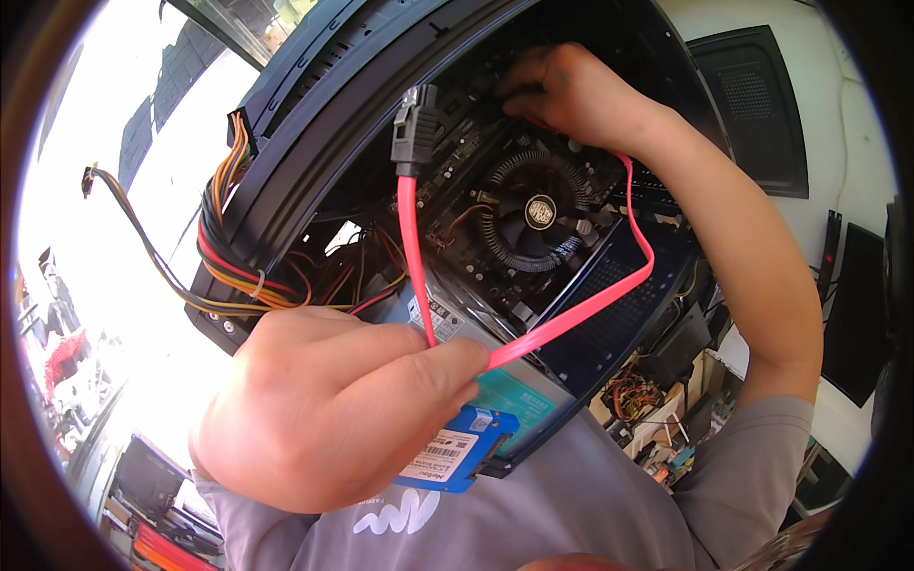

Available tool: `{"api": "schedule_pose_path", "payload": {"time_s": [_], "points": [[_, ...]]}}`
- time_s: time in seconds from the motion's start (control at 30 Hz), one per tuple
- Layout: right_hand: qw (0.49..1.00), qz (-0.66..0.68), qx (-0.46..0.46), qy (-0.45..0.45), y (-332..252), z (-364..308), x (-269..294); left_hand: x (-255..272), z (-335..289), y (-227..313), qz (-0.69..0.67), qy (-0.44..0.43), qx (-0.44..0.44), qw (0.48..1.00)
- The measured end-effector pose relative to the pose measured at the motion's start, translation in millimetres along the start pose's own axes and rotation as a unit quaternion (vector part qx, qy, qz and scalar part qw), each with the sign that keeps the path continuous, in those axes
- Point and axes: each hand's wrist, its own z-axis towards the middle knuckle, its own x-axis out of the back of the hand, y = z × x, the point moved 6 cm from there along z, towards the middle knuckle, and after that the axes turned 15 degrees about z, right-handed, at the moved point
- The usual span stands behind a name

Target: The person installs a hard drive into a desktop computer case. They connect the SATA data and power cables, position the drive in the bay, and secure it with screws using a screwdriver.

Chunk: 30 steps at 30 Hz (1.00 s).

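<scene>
My left hand is closed, with a flat red SATA data cable pinched between thumb and forefinger. One black plug of the cable sticks up free above that hand. A blue solid-state drive with a white label shows beneath the same hand, seemingly held in its lower fingers. Inside an open black computer case, my right hand reaches to the far edge of the motherboard. The cable runs up under its wrist. Its fingertips are closed in shadow, and the cable's other end is hidden there.
A round CPU cooler sits mid-board, near the silver power supply. Bundled power leads hang over the case's left side. A black panel stands at the far right. Tangled wires and parts lie at lower right.
</scene>
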Motion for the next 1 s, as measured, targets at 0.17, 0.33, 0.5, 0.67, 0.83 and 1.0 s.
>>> {"api": "schedule_pose_path", "payload": {"time_s": [0.17,0.33,0.5,0.67,0.83,1.0], "points": [[0.998,-0.046,0.051,-0.002,6,1,-3,-2,1,1,0.010,-0.001,-0.003,1.000],[0.999,-0.004,-0.003,-0.033,2,4,0,-1,1,2,0.022,-0.008,-0.010,1.000],[0.999,-0.028,0.000,-0.022,-3,5,1,-1,1,2,0.012,-0.010,-0.013,1.000],[0.997,-0.066,0.006,-0.041,-3,10,-4,-3,1,2,0.017,-0.013,-0.018,1.000],[0.987,-0.042,-0.125,-0.088,-2,19,-9,-11,1,-2,0.021,0.053,-0.015,0.998],[0.990,-0.013,-0.106,-0.096,2,29,-5,-1,5,10,0.060,-0.006,0.044,0.997]]}}
